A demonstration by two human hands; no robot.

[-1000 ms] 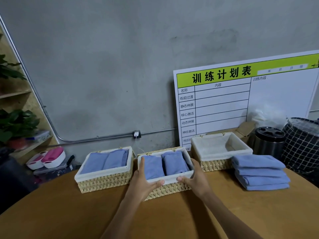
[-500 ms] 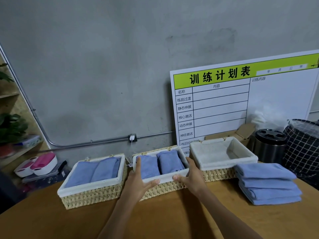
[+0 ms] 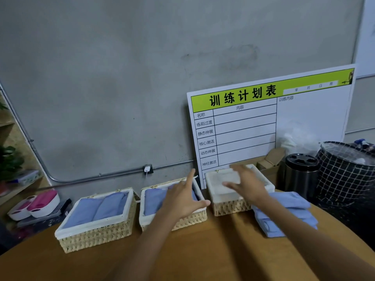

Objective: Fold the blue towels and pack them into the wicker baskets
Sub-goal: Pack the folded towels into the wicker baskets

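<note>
Blue towels wait in a folded stack at the right of the worktop, touching the third wicker basket, which looks empty down to its white liner. The left basket and middle basket each hold two folded towels (so two of three seem packed). The left hand hovers over the middle basket, fingers spread and holding nothing; the right hand, blurred, appears spread above the empty basket, gripping nothing. The step in hand is probably reaching for that basket; next, pull it close and lift a towel in.
</note>
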